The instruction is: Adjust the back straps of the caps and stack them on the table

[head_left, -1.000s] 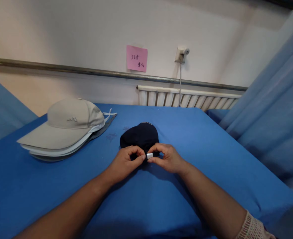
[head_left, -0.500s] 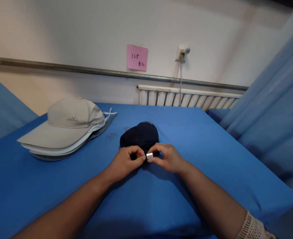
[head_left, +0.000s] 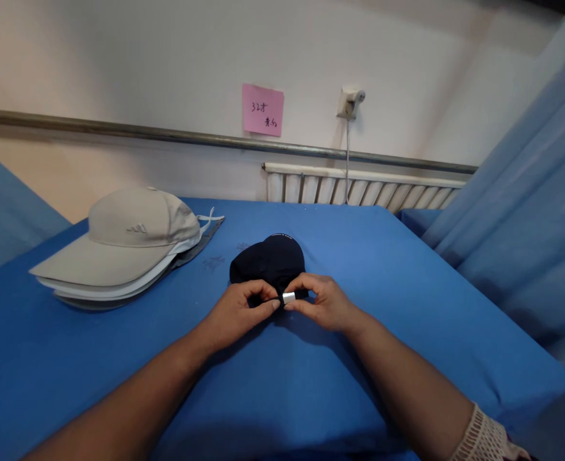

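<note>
A dark navy baseball cap lies on the blue-covered table, its back strap towards me. On the strap sits a shiny silver buckle. My left hand pinches the dark strap just left of the buckle between thumb and fingers. From the other side my right hand has thumb and index finger closed on the buckle, and a short dark strap end shows inside that hand's curve. Part of the cap's back is hidden behind my fingers.
At the left, a beige cap rests on top of a white one and a grey one. Behind the blue table are a radiator, a metal pipe, a plugged-in socket and a pink note. A blue curtain hangs at the right.
More of the dark strap end now shows to the right of the buckle. Both hands keep their pinch in nearly the same place; the view has shifted slightly.
</note>
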Motion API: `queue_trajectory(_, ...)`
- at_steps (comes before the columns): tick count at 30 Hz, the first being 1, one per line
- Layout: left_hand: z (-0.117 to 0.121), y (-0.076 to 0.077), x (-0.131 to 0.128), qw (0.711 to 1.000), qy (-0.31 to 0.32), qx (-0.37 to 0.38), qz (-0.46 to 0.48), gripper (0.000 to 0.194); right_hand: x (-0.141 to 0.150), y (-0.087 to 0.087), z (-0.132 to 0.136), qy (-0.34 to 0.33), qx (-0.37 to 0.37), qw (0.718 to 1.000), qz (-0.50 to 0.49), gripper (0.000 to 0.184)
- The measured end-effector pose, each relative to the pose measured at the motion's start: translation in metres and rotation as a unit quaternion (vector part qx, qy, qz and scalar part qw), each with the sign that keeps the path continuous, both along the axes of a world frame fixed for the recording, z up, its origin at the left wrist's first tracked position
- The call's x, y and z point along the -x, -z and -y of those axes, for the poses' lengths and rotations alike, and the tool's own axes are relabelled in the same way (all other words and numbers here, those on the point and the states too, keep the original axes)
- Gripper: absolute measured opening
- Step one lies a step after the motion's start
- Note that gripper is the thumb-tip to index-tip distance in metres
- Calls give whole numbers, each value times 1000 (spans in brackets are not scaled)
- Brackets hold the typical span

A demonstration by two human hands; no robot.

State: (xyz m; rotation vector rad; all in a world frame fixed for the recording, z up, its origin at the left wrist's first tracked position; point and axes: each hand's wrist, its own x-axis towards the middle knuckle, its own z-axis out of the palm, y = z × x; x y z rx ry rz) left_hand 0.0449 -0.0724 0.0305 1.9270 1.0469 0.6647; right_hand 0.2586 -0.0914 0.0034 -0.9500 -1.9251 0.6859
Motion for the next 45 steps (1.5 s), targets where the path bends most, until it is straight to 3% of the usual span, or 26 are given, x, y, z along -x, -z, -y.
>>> queue_trajectory(8,-2,9,-1,1000,-5,1,-10,23,5,5,0,-12,1,1000,7,11)
queue_trajectory(17,1,-6,1,999,-9,-49,-2,15,-2,1,0,-3,-4,1000,-8,9)
queue_trajectory(27,1,4,-1,999,-2,-29,-15,20,3,4,0,-20,-12,1000,14,10)
queue_trajectory(35,-2,-6,4,989,-12,-143,-43,17,-1,1,-2,17,-18,1000,-9,9)
queue_trajectory(45,2,0,-1,997,-13,-67,-31,16,3,5,0,-19,-22,999,20,11)
